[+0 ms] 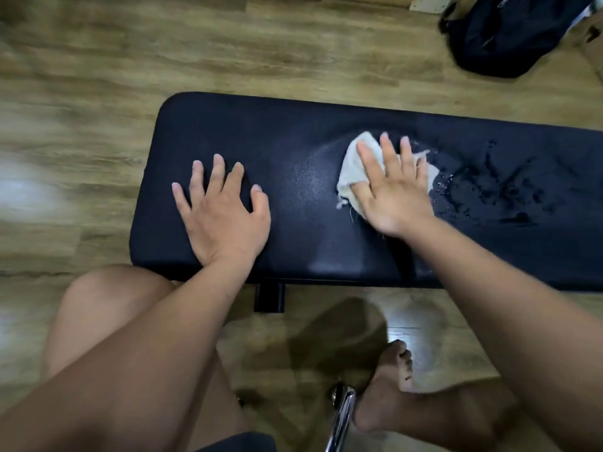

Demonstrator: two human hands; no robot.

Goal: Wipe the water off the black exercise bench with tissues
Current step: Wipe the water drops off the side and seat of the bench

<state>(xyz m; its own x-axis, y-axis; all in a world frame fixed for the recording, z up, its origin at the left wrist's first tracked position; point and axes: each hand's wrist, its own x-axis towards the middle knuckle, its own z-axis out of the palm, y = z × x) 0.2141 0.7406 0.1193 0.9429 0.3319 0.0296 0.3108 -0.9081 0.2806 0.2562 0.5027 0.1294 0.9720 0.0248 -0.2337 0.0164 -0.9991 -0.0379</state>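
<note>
The black exercise bench lies across the middle of the view on a wooden floor. My right hand presses flat, fingers straight, on a wad of wet white tissue near the bench's middle. Water drops and streaks glisten on the padding just right of the tissue. My left hand rests flat on the bench's left part, fingers spread, holding nothing. A dull damp sheen marks the padding between the two hands.
A black backpack lies on the floor at the top right. The bench's black leg stands at the near edge. My bare knee and foot are below, beside a chrome tube.
</note>
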